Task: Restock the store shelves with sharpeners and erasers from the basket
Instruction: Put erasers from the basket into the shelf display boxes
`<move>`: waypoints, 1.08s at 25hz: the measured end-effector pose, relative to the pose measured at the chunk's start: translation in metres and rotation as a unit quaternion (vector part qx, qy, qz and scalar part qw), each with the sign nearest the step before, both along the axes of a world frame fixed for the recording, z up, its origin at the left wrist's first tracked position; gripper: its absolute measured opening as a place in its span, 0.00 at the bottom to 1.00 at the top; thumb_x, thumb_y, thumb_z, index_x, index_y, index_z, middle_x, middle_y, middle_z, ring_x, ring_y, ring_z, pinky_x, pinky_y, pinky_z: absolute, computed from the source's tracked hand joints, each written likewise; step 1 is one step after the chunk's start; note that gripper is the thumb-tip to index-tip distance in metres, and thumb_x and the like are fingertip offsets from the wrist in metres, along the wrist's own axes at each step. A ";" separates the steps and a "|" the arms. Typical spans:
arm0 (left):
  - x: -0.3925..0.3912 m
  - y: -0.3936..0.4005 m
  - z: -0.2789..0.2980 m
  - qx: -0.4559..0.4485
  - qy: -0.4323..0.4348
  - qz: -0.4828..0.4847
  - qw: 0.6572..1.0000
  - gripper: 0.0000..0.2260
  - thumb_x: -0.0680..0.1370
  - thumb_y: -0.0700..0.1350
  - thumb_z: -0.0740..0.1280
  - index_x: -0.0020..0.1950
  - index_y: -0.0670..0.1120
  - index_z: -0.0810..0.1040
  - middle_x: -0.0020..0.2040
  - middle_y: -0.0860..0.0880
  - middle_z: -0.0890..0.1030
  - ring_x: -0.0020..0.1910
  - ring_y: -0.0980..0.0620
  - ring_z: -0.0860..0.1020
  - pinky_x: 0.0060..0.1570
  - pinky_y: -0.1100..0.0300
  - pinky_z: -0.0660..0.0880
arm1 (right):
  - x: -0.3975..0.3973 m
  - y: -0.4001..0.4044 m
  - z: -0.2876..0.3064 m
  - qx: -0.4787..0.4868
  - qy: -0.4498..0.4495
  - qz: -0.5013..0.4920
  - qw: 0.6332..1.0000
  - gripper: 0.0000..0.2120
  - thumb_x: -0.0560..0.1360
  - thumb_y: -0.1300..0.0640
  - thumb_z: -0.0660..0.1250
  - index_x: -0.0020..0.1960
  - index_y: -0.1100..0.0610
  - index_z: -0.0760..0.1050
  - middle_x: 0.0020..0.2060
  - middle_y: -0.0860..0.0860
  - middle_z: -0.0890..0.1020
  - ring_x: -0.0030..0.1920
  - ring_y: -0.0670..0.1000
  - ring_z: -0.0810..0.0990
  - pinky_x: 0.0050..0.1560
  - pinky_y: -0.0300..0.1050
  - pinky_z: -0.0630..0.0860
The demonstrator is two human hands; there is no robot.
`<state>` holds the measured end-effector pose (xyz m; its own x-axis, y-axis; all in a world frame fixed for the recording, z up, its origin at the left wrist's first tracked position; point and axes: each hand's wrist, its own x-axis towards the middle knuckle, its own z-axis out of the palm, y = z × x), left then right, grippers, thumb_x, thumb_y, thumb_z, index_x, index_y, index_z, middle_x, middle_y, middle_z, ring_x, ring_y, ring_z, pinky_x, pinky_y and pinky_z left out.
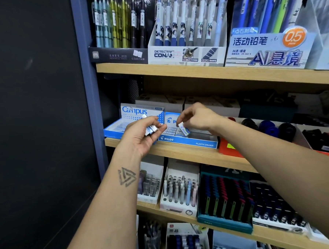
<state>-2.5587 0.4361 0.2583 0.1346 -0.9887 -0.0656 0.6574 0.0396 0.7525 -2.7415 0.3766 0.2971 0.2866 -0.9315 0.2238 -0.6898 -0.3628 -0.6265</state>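
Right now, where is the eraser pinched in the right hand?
The eraser is pinched by the right hand just above the blue Pilot box on the middle shelf, right of the Campus box.

A flat dark grey wall panel [35, 112] fills the left side. Beside it rises the blue-grey painted upright post [84, 71] of a shelving unit. Pale wooden shelf boards [195, 71] run rightward from the post in stacked tiers, each tilted across the view. Behind the second tier a light brown back panel [205, 84] shows, partly in shadow. Light falls evenly from the front.
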 end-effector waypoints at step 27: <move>0.000 0.009 0.003 -0.001 0.020 -0.072 0.997 0.11 0.74 0.30 0.71 0.55 0.32 0.78 0.55 0.35 0.75 0.60 0.39 0.79 0.36 0.55 0.82 | 0.007 -0.008 -0.015 -0.023 0.142 -0.034 0.989 0.05 0.74 0.56 0.75 0.46 0.58 0.84 0.42 0.52 0.85 0.43 0.49 0.82 0.46 0.45 0.81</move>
<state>-2.5592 0.4452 0.2614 -0.0123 -0.9977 -0.0661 0.6859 -0.0565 0.7255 -2.7343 0.3685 0.2824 0.2804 -0.9418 0.1852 -0.8593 -0.3323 -0.3888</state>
